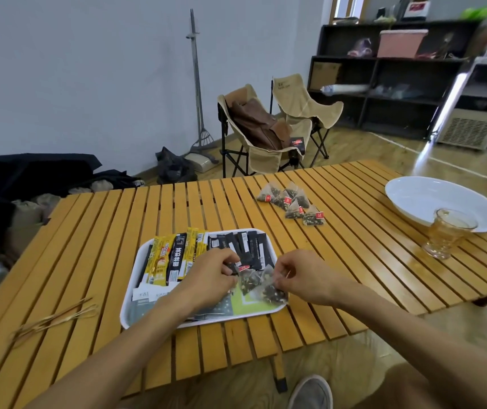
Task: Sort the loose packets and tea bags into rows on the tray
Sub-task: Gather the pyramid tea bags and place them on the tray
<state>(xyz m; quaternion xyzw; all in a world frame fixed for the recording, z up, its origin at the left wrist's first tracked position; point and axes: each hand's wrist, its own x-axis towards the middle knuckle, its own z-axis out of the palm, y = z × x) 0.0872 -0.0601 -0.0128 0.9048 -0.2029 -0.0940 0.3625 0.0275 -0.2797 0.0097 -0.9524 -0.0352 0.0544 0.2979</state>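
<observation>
Wooden slats make up the desk, and the white tray sits near its front edge. Closest to me, both hands are over the tray's front right corner. The left hand has its grip curled and pinching one tea bag. The right hand pinches the top of a second tea bag just beside it. So I think the tea bag row is only starting.

Behind the hands, the job looks partly done. Yellow packets lie side by side at the tray's back left, and black packets line up at the back right.

More is left, I think. A loose pile of tea bags waits farther back on the desk, well apart from the tray.

Thin sticks lie near the front left edge. A glass cup touches a white bowl by the right edge. Nothing blocks the way to the pile.
</observation>
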